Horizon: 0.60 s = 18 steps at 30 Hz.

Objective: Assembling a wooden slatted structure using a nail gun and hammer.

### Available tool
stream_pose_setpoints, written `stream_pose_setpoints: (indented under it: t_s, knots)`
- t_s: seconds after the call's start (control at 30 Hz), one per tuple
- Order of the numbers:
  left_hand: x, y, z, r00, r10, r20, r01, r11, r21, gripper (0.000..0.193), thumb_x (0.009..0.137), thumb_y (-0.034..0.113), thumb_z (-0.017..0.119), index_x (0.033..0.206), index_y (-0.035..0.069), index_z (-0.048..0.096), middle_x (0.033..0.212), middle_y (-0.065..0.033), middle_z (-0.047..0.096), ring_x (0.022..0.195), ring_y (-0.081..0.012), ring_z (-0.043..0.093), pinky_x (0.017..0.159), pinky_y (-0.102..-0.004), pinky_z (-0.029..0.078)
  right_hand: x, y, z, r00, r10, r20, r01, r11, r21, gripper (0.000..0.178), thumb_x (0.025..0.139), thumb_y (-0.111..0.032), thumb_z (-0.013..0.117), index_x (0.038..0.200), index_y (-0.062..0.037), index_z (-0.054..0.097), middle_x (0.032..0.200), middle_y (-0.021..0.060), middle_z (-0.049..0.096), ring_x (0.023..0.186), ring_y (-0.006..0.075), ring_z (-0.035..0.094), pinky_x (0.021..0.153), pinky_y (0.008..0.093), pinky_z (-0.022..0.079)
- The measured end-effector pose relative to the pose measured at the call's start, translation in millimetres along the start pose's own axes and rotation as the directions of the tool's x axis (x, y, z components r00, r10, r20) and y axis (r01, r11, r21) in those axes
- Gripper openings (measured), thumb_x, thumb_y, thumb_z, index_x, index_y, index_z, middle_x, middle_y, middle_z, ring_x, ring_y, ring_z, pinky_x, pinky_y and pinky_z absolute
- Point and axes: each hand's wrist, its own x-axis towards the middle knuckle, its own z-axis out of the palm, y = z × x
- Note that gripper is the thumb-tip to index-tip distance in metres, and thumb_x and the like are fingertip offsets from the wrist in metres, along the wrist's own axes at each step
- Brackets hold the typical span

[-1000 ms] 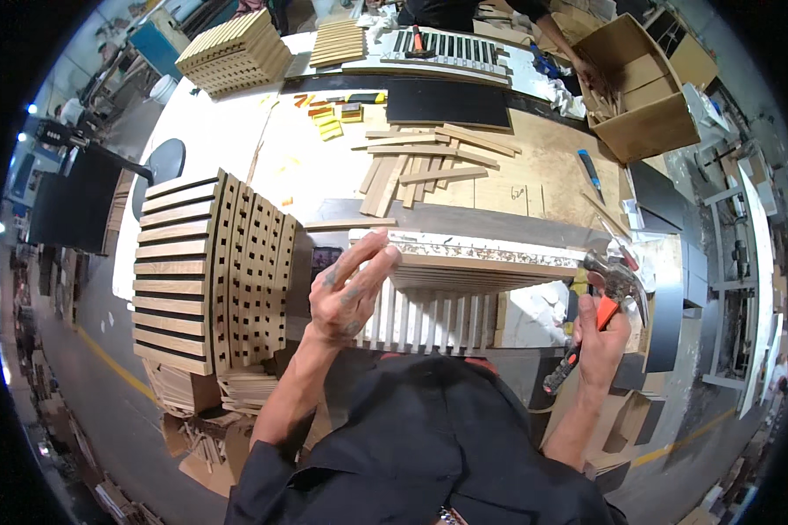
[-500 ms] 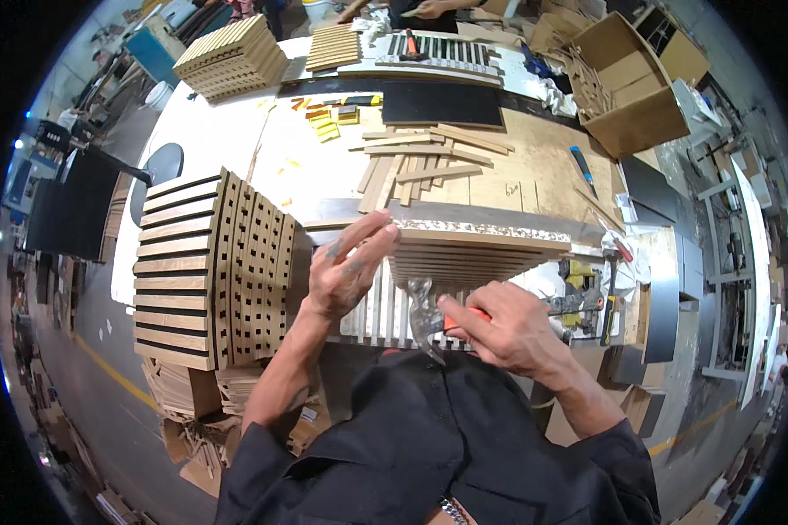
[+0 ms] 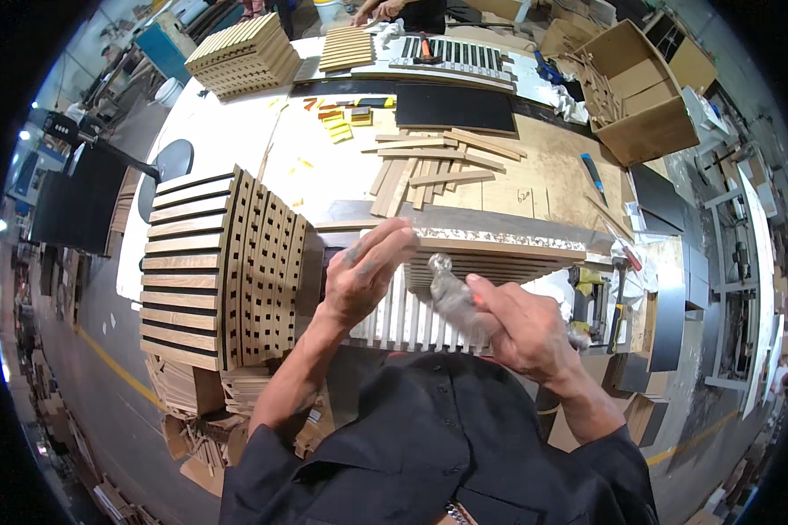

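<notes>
left hand [image 3: 363,276]: raised from the lower left, wrist bent, fingers curled at the upper left corner of the light-brown slatted wooden panel [image 3: 508,264]; whether they pinch or only rest, cannot tell. right hand [image 3: 534,331]: forearm angled in from the lower right, fingers clenched around the handle of a silver-headed hammer with an orange patch [image 3: 451,290], motion-blurred, its head in front of the panel's left part.

panel: at the near side of the table [image 3: 565,149], tilted, slatted face toward the person, upper edge flecked white; white-and-grey striped board [image 3: 425,322] below.
</notes>
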Motion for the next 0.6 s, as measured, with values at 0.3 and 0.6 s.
stream_pose_setpoints:
  t_s: [0.3, 0.6]
  knots:
    - [-13.8, 10.1, 5.6, 0.961, -0.267, -0.078, 0.243, 0.942, -0.23, 0.064, 0.083, -0.004, 0.076, 0.13, 0.004, 0.033, 0.115, -0.0158, 0.072, 0.095, -0.0233, 0.073, 0.08, -0.0303, 0.06, 40.4, -23.3, -23.2, 0.999, 0.043, -0.023, -0.044, 0.998, -0.043, 0.031, 0.094, -0.011, 0.067, 0.122, 0.0, 0.06, 0.085, 0.0123, 0.062, 0.057, 0.0252, 0.064, 0.049, 0.0371, 0.053]
    - [-27.8, 13.4, 4.5, 0.917, -0.396, -0.056, 0.37, 0.893, -0.258, 0.066, 0.082, 0.005, 0.081, 0.13, 0.007, 0.036, 0.11, -0.0091, 0.075, 0.1, -0.0223, 0.073, 0.083, -0.0304, 0.057, 57.9, -33.8, -15.8, 0.973, 0.22, 0.074, -0.21, 0.969, -0.127, 0.015, 0.093, -0.011, 0.068, 0.092, 0.0037, 0.071, 0.09, 0.0158, 0.068, 0.072, 0.0343, 0.067, 0.062, 0.0391, 0.053]
